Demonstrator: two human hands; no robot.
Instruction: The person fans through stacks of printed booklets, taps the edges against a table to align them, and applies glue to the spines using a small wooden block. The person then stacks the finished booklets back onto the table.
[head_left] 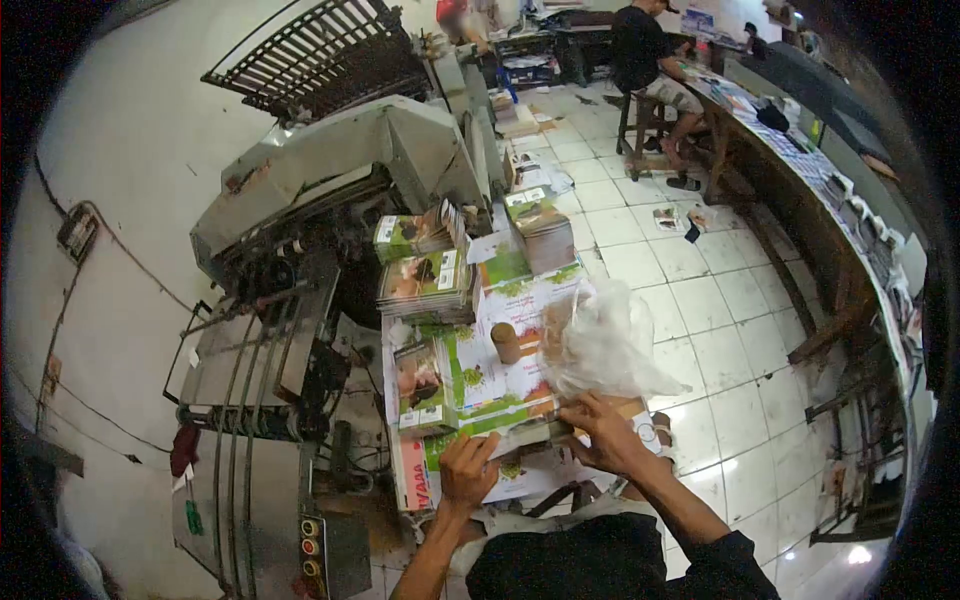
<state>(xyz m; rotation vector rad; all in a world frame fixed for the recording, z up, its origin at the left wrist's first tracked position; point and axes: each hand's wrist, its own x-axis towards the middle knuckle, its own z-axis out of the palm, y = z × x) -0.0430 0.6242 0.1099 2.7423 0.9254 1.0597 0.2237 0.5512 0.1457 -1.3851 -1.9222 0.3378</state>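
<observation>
My left hand point(467, 468) presses on the near edge of a green and white printed sheet point(495, 372) that lies on a small work surface. My right hand point(605, 432) grips the bottom of a clear plastic bag point(608, 345), which rises crumpled above the sheet's right side. Both hands meet at a thin bundle of printed leaflets point(520, 432) at the near edge. A small brown cylinder point(506, 342) stands upright on the sheet just left of the bag.
Stacks of printed booklets point(428, 282) sit beyond the sheet, another stack point(421, 388) at its left. A grey printing machine point(300, 300) fills the left. A seated person point(650, 62) works at a long wooden bench point(800, 190) on the right. White tiled floor point(720, 330) lies between.
</observation>
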